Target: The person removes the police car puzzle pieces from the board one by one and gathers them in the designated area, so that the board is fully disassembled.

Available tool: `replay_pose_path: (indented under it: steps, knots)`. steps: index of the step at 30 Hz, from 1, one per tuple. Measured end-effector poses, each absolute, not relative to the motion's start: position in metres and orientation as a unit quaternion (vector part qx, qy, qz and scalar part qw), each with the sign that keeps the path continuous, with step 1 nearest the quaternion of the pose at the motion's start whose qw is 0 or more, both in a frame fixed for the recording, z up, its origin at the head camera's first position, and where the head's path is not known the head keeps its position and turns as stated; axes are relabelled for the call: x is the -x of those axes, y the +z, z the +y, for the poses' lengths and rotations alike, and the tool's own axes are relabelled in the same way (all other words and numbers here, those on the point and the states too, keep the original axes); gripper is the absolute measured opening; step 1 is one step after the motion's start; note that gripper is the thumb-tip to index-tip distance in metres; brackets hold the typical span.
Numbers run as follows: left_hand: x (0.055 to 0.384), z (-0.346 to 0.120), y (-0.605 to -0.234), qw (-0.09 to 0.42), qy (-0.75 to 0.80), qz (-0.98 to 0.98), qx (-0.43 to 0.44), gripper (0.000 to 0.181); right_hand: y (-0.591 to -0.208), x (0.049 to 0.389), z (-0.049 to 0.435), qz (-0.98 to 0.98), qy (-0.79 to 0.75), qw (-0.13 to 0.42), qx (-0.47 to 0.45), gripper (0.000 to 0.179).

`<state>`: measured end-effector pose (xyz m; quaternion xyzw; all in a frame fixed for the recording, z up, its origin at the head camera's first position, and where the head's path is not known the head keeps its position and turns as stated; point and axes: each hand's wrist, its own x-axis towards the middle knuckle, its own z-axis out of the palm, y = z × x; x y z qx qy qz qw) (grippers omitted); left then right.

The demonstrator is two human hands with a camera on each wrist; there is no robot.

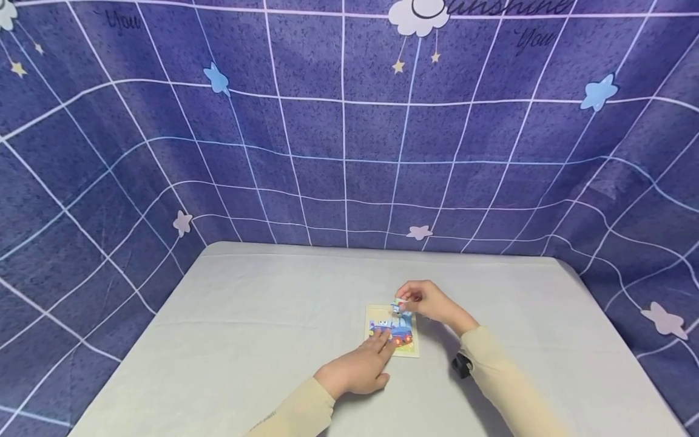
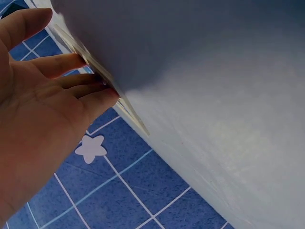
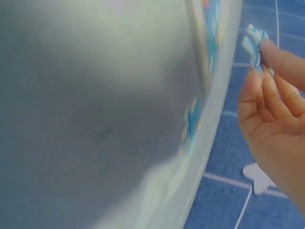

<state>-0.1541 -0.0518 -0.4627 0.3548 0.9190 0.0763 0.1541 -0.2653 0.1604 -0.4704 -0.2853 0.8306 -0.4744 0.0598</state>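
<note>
On the pale table (image 1: 246,297), a small puzzle board (image 1: 380,312) is lying flat and showing a blue car. The left hand (image 1: 360,367) is resting its fingertips on the near left part of the board, with its fingers mostly straight and its thumb sticking out. The right hand (image 1: 429,301) is pinching a blue and white puzzle piece (image 3: 252,46) between thumb and fingers, holding it up by the board's far right corner. Another blue piece (image 3: 191,124) is lying near the board.

"Sunshine" (image 1: 510,6), "You" (image 1: 122,20) twice, on blue cloth (image 1: 377,130)
</note>
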Motion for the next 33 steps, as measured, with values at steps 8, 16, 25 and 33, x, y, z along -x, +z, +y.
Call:
replay_pose_path:
  steps: [8,16,25,33]
  knots:
    - [0.155,-0.053,-0.467,0.154,0.079,0.920,-0.352,0.063,-0.456,0.261,0.197,0.842,-0.489,0.069,0.218,0.023]
    - [0.154,-0.054,-0.469,0.155,0.086,0.919,-0.352,0.061,-0.463,0.261,0.231,0.849,-0.496,0.069,0.170,0.026]
    - [0.153,-0.054,-0.468,0.155,0.083,0.918,-0.356,0.062,-0.475,0.257,0.249,0.860,-0.484,0.089,0.140,0.020]
    - [0.153,-0.054,-0.468,0.153,0.080,0.918,-0.357,0.063,-0.483,0.259,0.249,0.871,-0.461,0.078,0.152,0.016]
